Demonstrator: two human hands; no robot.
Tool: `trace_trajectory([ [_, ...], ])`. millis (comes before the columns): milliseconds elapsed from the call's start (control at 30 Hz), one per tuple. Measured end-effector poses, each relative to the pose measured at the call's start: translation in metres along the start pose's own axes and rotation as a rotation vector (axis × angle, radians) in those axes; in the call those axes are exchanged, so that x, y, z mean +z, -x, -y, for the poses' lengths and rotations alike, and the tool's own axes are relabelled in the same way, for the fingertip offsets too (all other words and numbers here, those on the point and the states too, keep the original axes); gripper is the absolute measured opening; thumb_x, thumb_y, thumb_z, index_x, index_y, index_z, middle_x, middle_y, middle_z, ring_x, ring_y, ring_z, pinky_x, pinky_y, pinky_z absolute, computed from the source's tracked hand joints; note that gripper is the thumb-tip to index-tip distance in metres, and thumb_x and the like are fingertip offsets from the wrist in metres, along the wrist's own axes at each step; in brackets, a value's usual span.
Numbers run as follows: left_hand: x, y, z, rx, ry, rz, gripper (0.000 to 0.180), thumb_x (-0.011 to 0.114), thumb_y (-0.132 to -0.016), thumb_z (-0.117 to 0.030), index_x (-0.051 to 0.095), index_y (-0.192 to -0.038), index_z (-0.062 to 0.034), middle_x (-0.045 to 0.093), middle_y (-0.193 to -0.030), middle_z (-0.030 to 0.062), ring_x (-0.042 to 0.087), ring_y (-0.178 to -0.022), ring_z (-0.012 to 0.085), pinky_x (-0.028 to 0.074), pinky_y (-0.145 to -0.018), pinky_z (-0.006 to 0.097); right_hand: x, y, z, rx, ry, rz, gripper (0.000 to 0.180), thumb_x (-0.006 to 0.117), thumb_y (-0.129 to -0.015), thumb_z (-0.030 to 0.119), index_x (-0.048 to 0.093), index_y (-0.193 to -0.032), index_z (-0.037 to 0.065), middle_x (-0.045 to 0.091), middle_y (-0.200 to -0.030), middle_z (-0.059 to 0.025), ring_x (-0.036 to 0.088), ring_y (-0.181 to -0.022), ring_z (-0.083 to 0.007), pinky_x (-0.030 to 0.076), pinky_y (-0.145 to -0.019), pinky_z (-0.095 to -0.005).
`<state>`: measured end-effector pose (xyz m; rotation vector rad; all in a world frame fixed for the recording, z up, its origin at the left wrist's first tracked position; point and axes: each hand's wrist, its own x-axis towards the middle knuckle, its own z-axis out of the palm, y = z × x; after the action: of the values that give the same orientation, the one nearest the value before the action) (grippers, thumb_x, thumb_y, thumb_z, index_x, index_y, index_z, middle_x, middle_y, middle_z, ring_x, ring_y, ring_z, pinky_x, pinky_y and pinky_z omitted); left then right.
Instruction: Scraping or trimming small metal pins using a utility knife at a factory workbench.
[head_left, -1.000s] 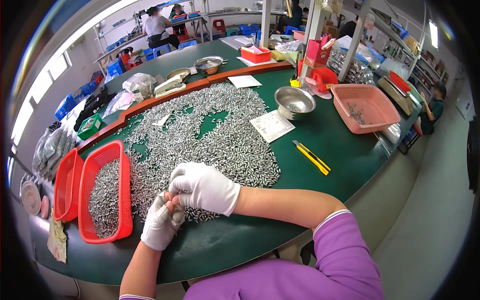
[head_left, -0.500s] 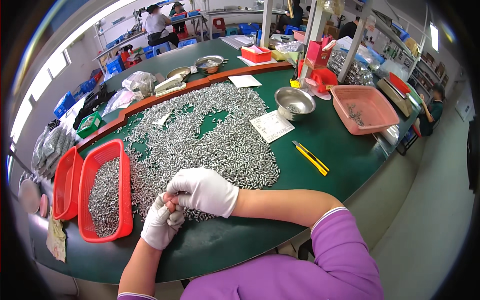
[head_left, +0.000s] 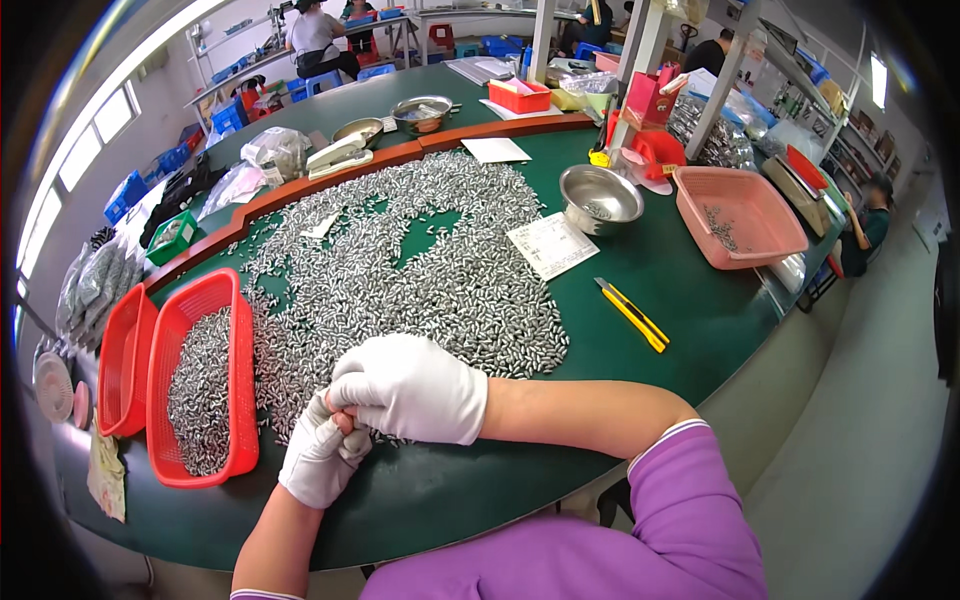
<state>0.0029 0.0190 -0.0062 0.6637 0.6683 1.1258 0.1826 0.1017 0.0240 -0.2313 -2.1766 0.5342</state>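
Observation:
My left hand [head_left: 318,462] and my right hand [head_left: 412,392] wear white gloves with some bare fingertips showing. They meet at the near edge of a broad spread of small, shiny silver metal pieces [head_left: 430,300]. The fingers of both are closed and pressed against each other. Whatever lies between them is hidden by the fingers and the back of the right glove. Left of the hands stands a long red plastic basket [head_left: 242,400], with many of the same metal pieces inside.
Beside the basket is another red basket [head_left: 115,375]. A yellow utility knife [head_left: 634,316], a printed paper sheet [head_left: 553,246], a steel bowl [head_left: 602,198] and a pink basin [head_left: 745,258] lie to the right. A brown raised strip [head_left: 400,155] borders the pile behind. People sit farther off.
The view has shifted slightly, so the baskets and knife appear a little displaced. Both hands stay together with closed fingers; the right hand's fingers cover a bit more of the left fingertips.

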Motion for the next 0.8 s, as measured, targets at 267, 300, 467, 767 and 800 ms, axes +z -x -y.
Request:
trace_trajectory([
  [267,-0.0001,0.0023,0.0017,-0.006,0.046,0.02,0.028,0.08,-0.083,-0.021,0.059,-0.099,-0.0115,0.057,-0.082,-0.0042,0.043,-0.059,0.0068,0.035,-0.056,0.022,-0.0042,-0.0011,0.0035,0.029,-0.059,0.097,0.018,0.072,-0.074,0.008,0.068,-0.092,0.01,0.065,-0.088,-0.0071,0.065,-0.08,-0.0288,0.053,-0.068,-0.037],
  [300,-0.0006,0.0023,0.0016,-0.006,0.047,0.021,0.028,0.08,-0.083,-0.021,0.059,-0.099,-0.0115,0.057,-0.082,-0.0042,0.043,-0.059,0.0068,0.035,-0.056,0.022,-0.0044,-0.0011,0.0036,0.029,-0.043,0.097,0.018,0.072,-0.074,0.007,0.068,-0.092,0.01,0.065,-0.089,-0.0071,0.065,-0.08,-0.0289,0.053,-0.068,-0.037],
  [467,0.0009,0.0045,0.0024,0.009,0.079,0.009,0.027,0.08,-0.083,-0.02,0.06,-0.098,-0.01,0.058,-0.083,-0.0031,0.042,-0.058,0.0074,0.035,-0.056,0.022,-0.0052,-0.0024,0.0039,0.042,-0.08,0.102,0.019,0.07,-0.074,0.004,0.068,-0.092,0.01,0.065,-0.089,-0.0072,0.065,-0.08,-0.0291,0.053,-0.068,-0.0368],
  [767,-0.0012,0.004,0.0034,0.012,0.086,0.012,0.026,0.078,-0.084,-0.021,0.06,-0.099,-0.0099,0.059,-0.085,-0.0019,0.042,-0.058,0.0073,0.035,-0.056,0.022,-0.0015,-0.0018,0.005,0.058,-0.091,0.058,0.017,0.067,-0.078,0.006,0.068,-0.094,0.01,0.066,-0.088,-0.0075,0.065,-0.078,-0.029,0.053,-0.067,-0.036],
  [800,-0.001,0.0045,0.0034,0.012,0.086,0.011,0.026,0.078,-0.084,-0.021,0.06,-0.099,-0.0099,0.059,-0.085,-0.0019,0.042,-0.058,0.0073,0.035,-0.056,0.022,-0.0013,-0.002,0.0052,0.06,-0.093,0.054,0.016,0.067,-0.078,0.006,0.068,-0.094,0.01,0.066,-0.088,-0.0077,0.065,-0.077,-0.0291,0.053,-0.066,-0.0361],
])
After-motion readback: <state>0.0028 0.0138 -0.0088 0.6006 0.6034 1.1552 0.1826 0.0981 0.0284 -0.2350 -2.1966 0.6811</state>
